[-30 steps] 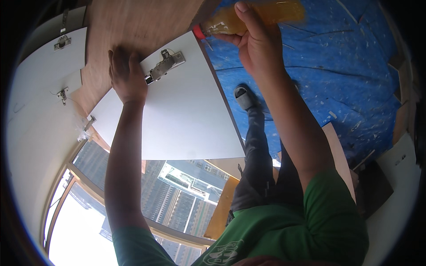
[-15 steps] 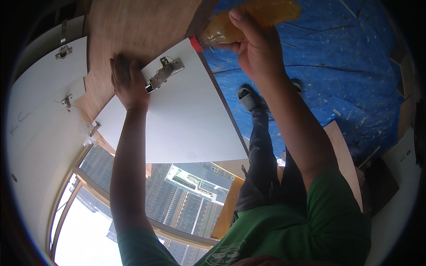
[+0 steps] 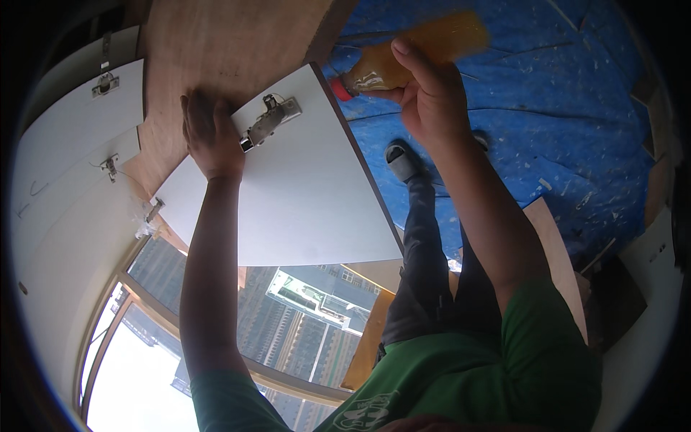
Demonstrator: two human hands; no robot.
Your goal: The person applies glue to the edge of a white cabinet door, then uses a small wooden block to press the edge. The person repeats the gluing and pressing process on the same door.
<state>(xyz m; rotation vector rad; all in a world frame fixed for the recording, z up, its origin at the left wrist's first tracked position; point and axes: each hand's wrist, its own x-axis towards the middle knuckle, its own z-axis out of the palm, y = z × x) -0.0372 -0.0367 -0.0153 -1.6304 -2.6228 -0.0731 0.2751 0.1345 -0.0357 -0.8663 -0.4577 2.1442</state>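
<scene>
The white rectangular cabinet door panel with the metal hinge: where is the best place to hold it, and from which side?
Probably by its long free edges, away from the hinge. The white rectangular cabinet door panel is flat and thin, and the metal hinge protrudes near its top edge. The left hand lies flat on the upper left corner; the right hand holds a yellow bottle, so coming from the left suits.

Left arm stretched straight up-frame, left hand (image 3: 209,133) flat, palm down, fingers together and extended; right arm raised alongside, elbow slightly bent, right hand (image 3: 430,97) curled in a closed grip, thumb on top, knuckles toward the right.
</scene>
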